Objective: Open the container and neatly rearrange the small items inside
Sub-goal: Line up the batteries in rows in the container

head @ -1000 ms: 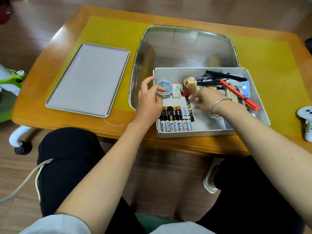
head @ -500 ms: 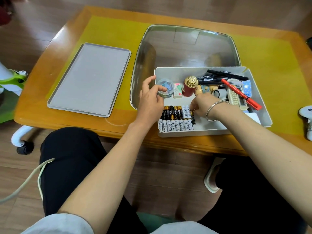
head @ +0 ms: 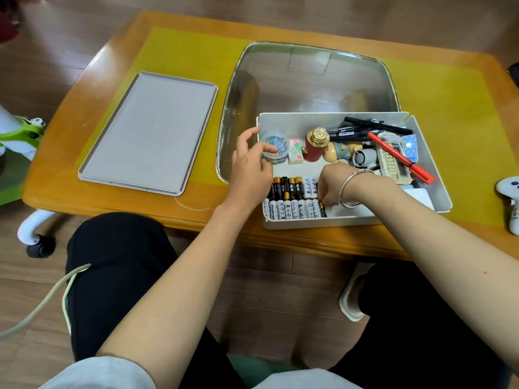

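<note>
An open white container [head: 434, 175] sits on the table in front of me, its grey lid [head: 148, 133] lying flat to the left. Two rows of batteries [head: 292, 197] fill its front left corner. My right hand [head: 334, 183], a bangle on its wrist, pinches a black battery [head: 323, 209] at the right end of the front row. My left hand [head: 250, 169] rests over the container's left wall, fingers relaxed, index finger touching a small clear round tub [head: 273, 146].
Further back in the container are an eraser [head: 296, 153], a red bottle with a gold cap [head: 316, 147], a bear figure [head: 337, 153], black pens [head: 376, 126], a red marker [head: 401, 158] and a calculator [head: 391, 164]. A white controller [head: 511, 192] lies at the right table edge.
My right hand has come down from the middle of the container to the front row, bringing a black battery to that row's right end. My left hand has stayed where it was.
</note>
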Demonstrator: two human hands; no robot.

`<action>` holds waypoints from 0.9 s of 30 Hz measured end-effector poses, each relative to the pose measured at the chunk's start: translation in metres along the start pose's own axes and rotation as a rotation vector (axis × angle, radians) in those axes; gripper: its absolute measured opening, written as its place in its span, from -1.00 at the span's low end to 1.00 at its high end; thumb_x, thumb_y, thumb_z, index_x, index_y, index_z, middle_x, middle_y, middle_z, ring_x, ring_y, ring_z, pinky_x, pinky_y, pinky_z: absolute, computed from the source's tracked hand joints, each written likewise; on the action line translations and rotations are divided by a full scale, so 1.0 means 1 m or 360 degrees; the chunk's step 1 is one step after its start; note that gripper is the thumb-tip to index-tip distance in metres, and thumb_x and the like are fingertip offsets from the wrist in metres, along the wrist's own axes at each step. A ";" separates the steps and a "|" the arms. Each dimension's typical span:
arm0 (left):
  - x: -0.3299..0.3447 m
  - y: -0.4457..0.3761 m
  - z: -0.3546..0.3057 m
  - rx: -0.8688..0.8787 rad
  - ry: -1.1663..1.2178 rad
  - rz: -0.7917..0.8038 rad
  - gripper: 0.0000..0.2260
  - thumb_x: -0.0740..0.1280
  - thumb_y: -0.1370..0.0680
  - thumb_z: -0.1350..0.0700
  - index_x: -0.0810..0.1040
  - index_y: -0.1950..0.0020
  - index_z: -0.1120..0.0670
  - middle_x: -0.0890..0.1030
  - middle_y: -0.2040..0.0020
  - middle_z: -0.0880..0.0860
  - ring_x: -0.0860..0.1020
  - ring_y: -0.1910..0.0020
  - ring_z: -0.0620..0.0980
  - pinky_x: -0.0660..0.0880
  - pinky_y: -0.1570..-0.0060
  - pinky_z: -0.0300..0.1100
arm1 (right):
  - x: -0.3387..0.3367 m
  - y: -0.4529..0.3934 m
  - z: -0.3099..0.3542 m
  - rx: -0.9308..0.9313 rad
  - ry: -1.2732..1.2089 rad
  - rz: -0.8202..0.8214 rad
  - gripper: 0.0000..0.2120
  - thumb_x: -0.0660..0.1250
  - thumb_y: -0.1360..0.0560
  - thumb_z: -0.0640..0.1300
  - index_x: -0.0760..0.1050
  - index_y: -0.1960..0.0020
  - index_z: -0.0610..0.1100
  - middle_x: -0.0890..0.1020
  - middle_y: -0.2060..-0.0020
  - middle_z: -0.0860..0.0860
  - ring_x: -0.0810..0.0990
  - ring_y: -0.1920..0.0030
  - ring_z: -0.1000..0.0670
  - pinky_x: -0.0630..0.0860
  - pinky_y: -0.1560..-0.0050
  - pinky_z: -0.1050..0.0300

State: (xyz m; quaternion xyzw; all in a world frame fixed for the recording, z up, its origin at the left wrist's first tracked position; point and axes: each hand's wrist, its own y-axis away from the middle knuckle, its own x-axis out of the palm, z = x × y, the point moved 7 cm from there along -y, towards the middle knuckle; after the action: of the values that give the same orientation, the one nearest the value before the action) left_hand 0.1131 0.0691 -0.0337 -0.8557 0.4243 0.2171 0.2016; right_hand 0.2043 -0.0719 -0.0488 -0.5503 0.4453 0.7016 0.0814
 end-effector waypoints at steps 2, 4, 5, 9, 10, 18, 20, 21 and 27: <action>0.000 0.000 0.000 -0.0006 0.0009 0.0003 -0.79 0.25 -0.53 0.34 0.58 -0.04 0.10 0.27 -0.45 0.04 0.24 -0.42 -0.03 0.35 -0.32 -0.18 | -0.001 0.002 -0.001 0.0036 -0.0045 0.0001 -0.86 0.36 -0.40 -0.27 0.66 0.15 -0.10 0.56 0.37 0.05 0.56 0.22 0.00 0.58 0.06 0.14; 0.001 0.000 0.000 -0.0008 0.0020 0.0007 -0.80 0.25 -0.53 0.34 0.57 -0.04 0.11 0.27 -0.45 0.04 0.24 -0.42 -0.02 0.38 -0.33 -0.10 | -0.001 0.003 -0.003 0.0071 -0.0112 0.0022 -0.87 0.36 -0.41 -0.26 0.66 0.14 -0.10 0.56 0.37 0.05 0.57 0.22 0.00 0.58 0.02 0.12; 0.001 0.000 0.000 -0.0010 0.0024 0.0008 -0.80 0.25 -0.53 0.34 0.57 -0.04 0.11 0.27 -0.45 0.04 0.24 -0.42 -0.02 0.39 -0.33 -0.07 | 0.000 0.004 -0.004 0.0083 -0.0135 0.0033 -0.87 0.36 -0.41 -0.26 0.66 0.14 -0.10 0.58 0.35 0.04 0.58 0.21 0.00 0.58 0.02 0.13; 0.000 0.000 0.000 -0.0022 0.0036 0.0008 -0.81 0.25 -0.54 0.33 0.57 -0.04 0.10 0.27 -0.45 0.04 0.24 -0.42 -0.02 0.42 -0.31 -0.05 | 0.007 0.003 -0.008 0.0158 -0.0182 -0.0015 -0.86 0.31 -0.43 -0.25 0.65 0.14 -0.19 0.67 0.22 -0.06 0.62 0.12 -0.07 0.57 0.08 0.13; 0.000 0.000 0.000 -0.0023 0.0036 0.0010 -0.81 0.25 -0.54 0.33 0.57 -0.04 0.10 0.27 -0.45 0.04 0.24 -0.42 -0.03 0.42 -0.31 -0.05 | 0.008 0.001 -0.009 0.0187 -0.0192 -0.0048 -0.87 0.31 -0.43 -0.23 0.64 0.13 -0.21 0.67 0.21 -0.11 0.62 0.11 -0.10 0.58 0.08 0.10; 0.000 0.000 0.001 -0.0005 0.0026 -0.0002 -0.80 0.25 -0.54 0.33 0.57 -0.03 0.09 0.27 -0.45 0.03 0.24 -0.42 -0.03 0.40 -0.32 -0.11 | 0.002 -0.005 -0.014 0.0256 -0.0244 -0.0402 -0.80 0.30 -0.43 -0.29 0.54 -0.05 -0.26 0.58 0.01 -0.23 0.55 -0.03 -0.22 0.52 0.06 0.05; 0.000 0.000 0.001 -0.0004 0.0021 0.0000 -0.80 0.25 -0.54 0.33 0.57 -0.04 0.09 0.27 -0.45 0.03 0.24 -0.42 -0.03 0.38 -0.30 -0.15 | 0.002 -0.007 -0.014 0.0233 -0.0297 -0.0397 -0.83 0.32 -0.44 -0.29 0.59 -0.01 -0.24 0.62 0.05 -0.21 0.58 0.01 -0.19 0.56 0.01 0.02; 0.000 0.000 0.001 -0.0004 0.0018 0.0001 -0.80 0.25 -0.54 0.33 0.57 -0.04 0.10 0.27 -0.45 0.03 0.24 -0.42 -0.03 0.38 -0.29 -0.16 | 0.003 -0.007 -0.014 0.0211 -0.0329 -0.0365 -0.82 0.33 -0.44 -0.29 0.59 -0.03 -0.21 0.63 0.06 -0.18 0.59 0.03 -0.18 0.57 -0.02 0.00; 0.001 0.000 0.001 -0.0003 0.0021 -0.0006 -0.81 0.25 -0.53 0.33 0.57 -0.02 0.09 0.27 -0.45 0.03 0.23 -0.42 -0.03 0.35 -0.29 -0.19 | 0.010 -0.005 -0.023 0.0188 -0.0529 -0.0307 -0.54 0.31 -0.42 -0.37 0.42 -0.29 -0.14 0.64 0.01 -0.13 0.59 0.00 -0.13 0.54 -0.09 0.01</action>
State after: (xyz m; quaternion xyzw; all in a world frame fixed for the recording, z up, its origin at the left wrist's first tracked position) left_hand 0.1132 0.0691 -0.0347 -0.8580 0.4240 0.2114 0.1984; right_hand 0.2199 -0.0895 -0.0604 -0.4613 0.4114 0.7444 0.2526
